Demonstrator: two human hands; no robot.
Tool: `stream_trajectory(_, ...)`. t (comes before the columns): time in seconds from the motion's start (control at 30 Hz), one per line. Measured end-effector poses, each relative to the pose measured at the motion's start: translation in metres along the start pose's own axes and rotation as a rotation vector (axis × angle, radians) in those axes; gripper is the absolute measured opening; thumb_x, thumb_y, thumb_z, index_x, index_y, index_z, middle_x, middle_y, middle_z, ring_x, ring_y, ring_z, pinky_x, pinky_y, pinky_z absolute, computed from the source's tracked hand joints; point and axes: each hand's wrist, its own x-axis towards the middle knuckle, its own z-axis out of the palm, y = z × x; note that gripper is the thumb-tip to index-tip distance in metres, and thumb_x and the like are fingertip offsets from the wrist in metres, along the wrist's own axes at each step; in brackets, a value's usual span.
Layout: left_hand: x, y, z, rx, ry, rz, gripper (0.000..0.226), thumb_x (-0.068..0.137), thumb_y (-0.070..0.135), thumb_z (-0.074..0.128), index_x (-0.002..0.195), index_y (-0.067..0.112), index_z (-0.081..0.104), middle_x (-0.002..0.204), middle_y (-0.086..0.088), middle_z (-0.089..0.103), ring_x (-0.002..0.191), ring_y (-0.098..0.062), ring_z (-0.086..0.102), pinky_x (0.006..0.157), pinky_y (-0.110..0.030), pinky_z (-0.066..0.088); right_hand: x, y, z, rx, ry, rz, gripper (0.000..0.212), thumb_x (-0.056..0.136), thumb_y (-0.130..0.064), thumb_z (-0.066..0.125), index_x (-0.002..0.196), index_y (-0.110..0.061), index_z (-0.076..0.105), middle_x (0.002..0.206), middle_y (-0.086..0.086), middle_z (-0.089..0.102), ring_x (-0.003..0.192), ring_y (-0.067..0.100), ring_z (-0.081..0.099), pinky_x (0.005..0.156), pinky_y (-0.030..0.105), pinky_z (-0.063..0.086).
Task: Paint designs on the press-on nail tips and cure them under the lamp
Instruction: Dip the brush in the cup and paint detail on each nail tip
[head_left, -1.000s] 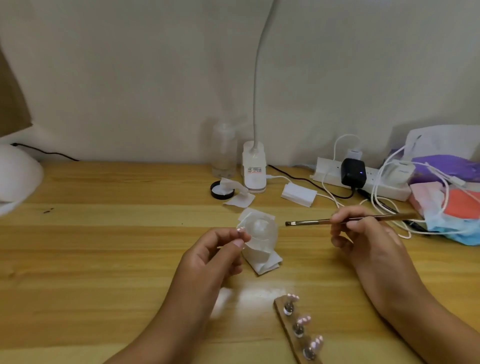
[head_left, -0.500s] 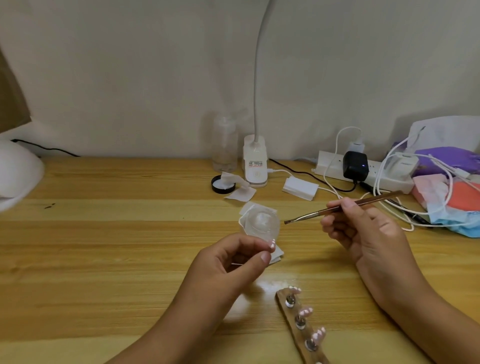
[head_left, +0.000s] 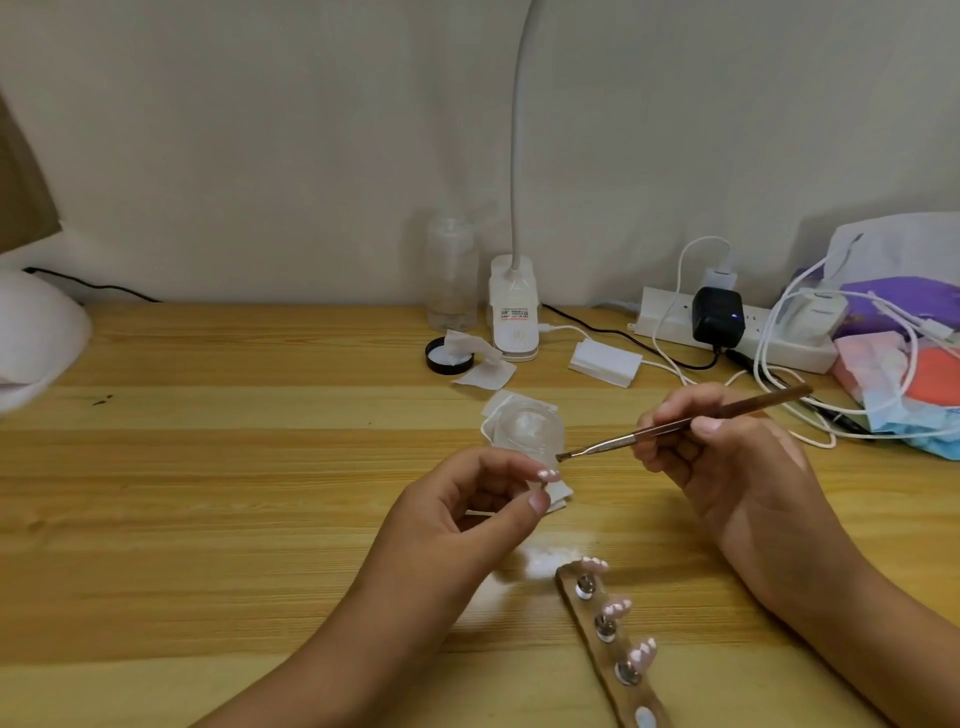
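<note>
My left hand (head_left: 467, 512) pinches a nail tip (head_left: 548, 474) between thumb and forefinger over the middle of the tabletop (head_left: 208, 519). My right hand (head_left: 737, 467) grips the brush (head_left: 675, 427), its bristles just beside that tip. The wooden holder strip (head_left: 612, 650) with other tips (head_left: 615, 607) lies by the near edge.

Colour key, as I read my remote feed: table (head_left: 208, 519), honey-yellow with banded wood grain; nail tips (head_left: 615, 607), pale pink with white marks; strip (head_left: 608, 653), brown; brush (head_left: 613, 441), brown handle with silver ferrule; desk lamp (head_left: 513, 312), white; adapter (head_left: 718, 317), black; masks (head_left: 878, 364), pink and blue.
</note>
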Motion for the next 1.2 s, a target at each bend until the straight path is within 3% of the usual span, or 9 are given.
stream_trajectory(0.1,0.0,0.0,0.0,0.003,-0.001,-0.012,0.008,0.074,0.035,0.077,0.081,0.034,0.073,0.095,0.008,0.075,0.083,0.001,0.065,0.07,-0.01,0.047,0.0,0.001,-0.001,-0.006,-0.027,-0.008,0.029,0.08,-0.012,0.045,0.079,-0.019,0.073,0.083,0.008,0.068,0.079,0.018,0.066,0.071,0.025,0.055)
stream_trajectory(0.47,0.0,-0.002,-0.002,0.014,-0.006,-0.019,0.008,0.082,0.022,0.072,0.08,0.03,0.073,0.088,0.01,0.074,0.077,0.002,0.063,0.067,-0.009,0.046,-0.001,0.002,0.001,-0.077,-0.062,-0.064,0.031,0.081,-0.008,0.044,0.077,-0.021,0.072,0.081,0.007,0.067,0.079,0.019,0.064,0.071,0.026,0.054)
stream_trajectory(0.63,0.0,-0.002,-0.001,-0.019,0.012,-0.006,0.013,0.067,0.038,0.07,0.078,0.031,0.072,0.091,0.008,0.075,0.078,0.002,0.065,0.068,-0.01,0.047,-0.001,0.002,0.0,-0.089,-0.04,-0.102,0.032,0.081,-0.007,0.042,0.076,-0.021,0.071,0.08,0.008,0.065,0.08,0.019,0.062,0.071,0.025,0.053)
stream_trajectory(0.77,0.0,-0.003,-0.002,-0.016,0.012,-0.021,0.016,0.067,0.039,0.072,0.08,0.029,0.072,0.092,0.009,0.076,0.086,-0.004,0.068,0.07,-0.011,0.048,0.0,0.002,-0.002,-0.029,-0.046,-0.124,0.034,0.082,-0.007,0.04,0.08,-0.021,0.072,0.083,0.007,0.066,0.082,0.017,0.063,0.073,0.024,0.054)
stream_trajectory(0.9,0.0,-0.004,-0.003,-0.002,0.021,-0.02,0.011,0.073,0.036,0.079,0.079,0.029,0.072,0.08,0.011,0.072,0.074,-0.001,0.063,0.068,-0.012,0.047,-0.001,0.003,-0.002,-0.041,-0.104,-0.12,0.025,0.082,-0.011,0.047,0.084,-0.019,0.071,0.086,0.008,0.066,0.085,0.019,0.064,0.074,0.025,0.054)
stream_trajectory(1.2,-0.002,-0.001,-0.002,-0.026,0.024,-0.026,0.01,0.069,0.037,0.073,0.076,0.029,0.071,0.086,0.003,0.074,0.081,-0.008,0.067,0.069,-0.012,0.048,0.001,-0.018,-0.003,-0.35,-0.002,-0.184,0.019,0.08,-0.024,0.055,0.088,-0.025,0.072,0.091,0.008,0.069,0.09,0.025,0.065,0.079,0.028,0.056)
